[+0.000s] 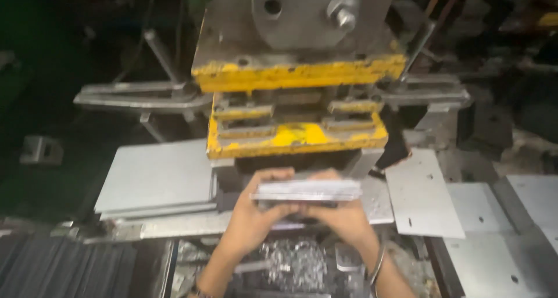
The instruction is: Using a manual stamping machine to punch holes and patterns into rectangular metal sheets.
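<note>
At the centre of the frame, below the yellow-edged press (296, 71), the left hand (253, 213) and right hand (343, 216) clamp a stack of thin metal plates (308, 190) between them, fingers curled over its ends. The stack lies level, grey and shiny, blurred. Flat grey sheets (154, 176) rest at left.

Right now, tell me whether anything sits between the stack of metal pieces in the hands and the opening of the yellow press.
Nothing visible does. The left hand and right hand hold the stack of metal pieces just in front of the dark opening under the yellow press. The picture is blurred, so small obstructions cannot be ruled out.
</note>
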